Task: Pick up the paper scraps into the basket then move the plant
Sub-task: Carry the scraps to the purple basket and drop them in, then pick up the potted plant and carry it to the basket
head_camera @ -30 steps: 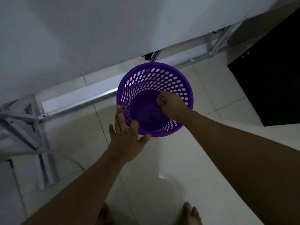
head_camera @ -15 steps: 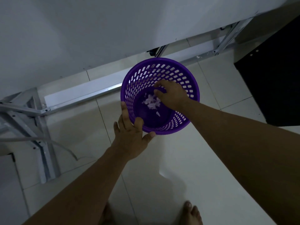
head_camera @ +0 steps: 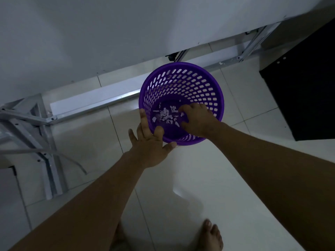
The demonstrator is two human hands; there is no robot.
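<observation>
Fig.: L hand [head_camera: 151, 147] grips basket [head_camera: 181, 82] rim at 7 o'clock; R hand [head_camera: 196, 118] inside, fingers spread w/ nothing held, above paper scraps [head_camera: 165, 115].

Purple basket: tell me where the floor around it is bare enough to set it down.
Bare tile lies left of the purple basket, between the left hand and the metal frame, and near the bare foot. Crowded spots: the rail behind the basket and the black cabinet to its right.

basket [head_camera: 181, 77] mouth open above, table edge [head_camera: 126, 57] overhanging behind, black cabinet [head_camera: 304, 91] right
</observation>
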